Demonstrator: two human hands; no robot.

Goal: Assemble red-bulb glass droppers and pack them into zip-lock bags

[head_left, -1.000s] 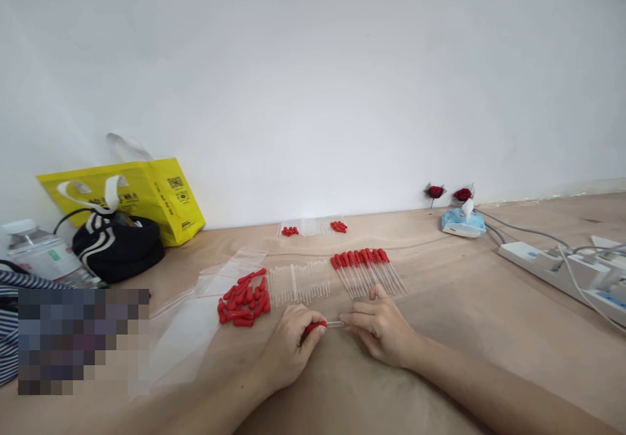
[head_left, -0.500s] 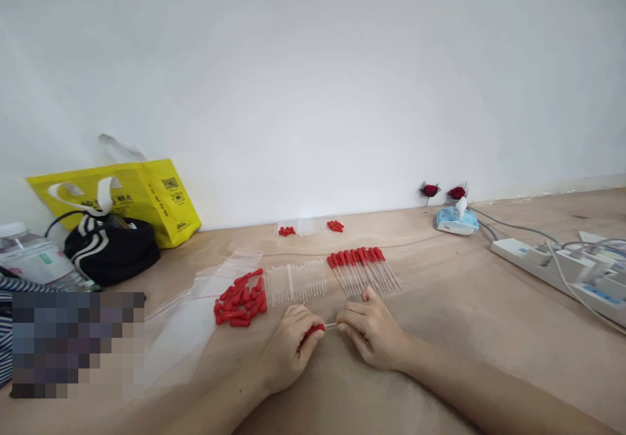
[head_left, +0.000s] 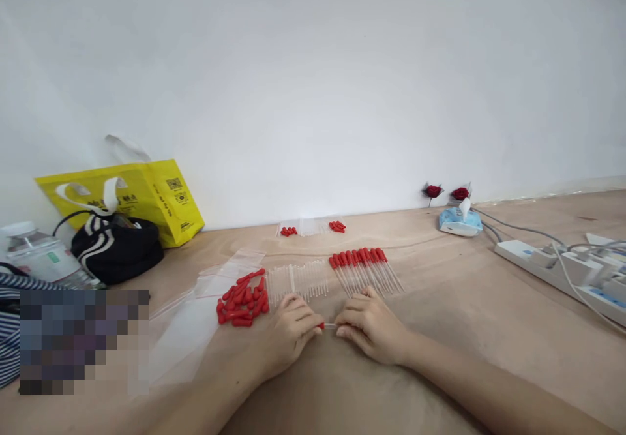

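Note:
My left hand (head_left: pixel 292 330) is closed around a red rubber dropper bulb (head_left: pixel 321 325), whose end just shows past the fingertips. A clear glass tube (head_left: pixel 330 326) runs from the bulb into the pinched fingers of my right hand (head_left: pixel 369 324). Behind my left hand lie a pile of loose red bulbs (head_left: pixel 243 299) and a row of bare glass tubes (head_left: pixel 298 280). Beyond my right hand, several droppers with red bulbs fitted (head_left: pixel 364 267) lie side by side. How far the tube sits inside the bulb is hidden by my left fingers.
Clear plastic bags (head_left: pixel 188 321) lie at the left. Packed bags with red bulbs (head_left: pixel 313 226) rest by the wall. A yellow bag (head_left: pixel 166 203), a black pouch (head_left: pixel 117 249) and a plastic jar (head_left: pixel 44 259) stand far left. Wet wipes (head_left: pixel 460 222) and a power strip (head_left: pixel 552 272) occupy the right.
My left fingers have closed further over the red bulb, so less of it shows. Both hands stay at the same tube. The view has shifted slightly.

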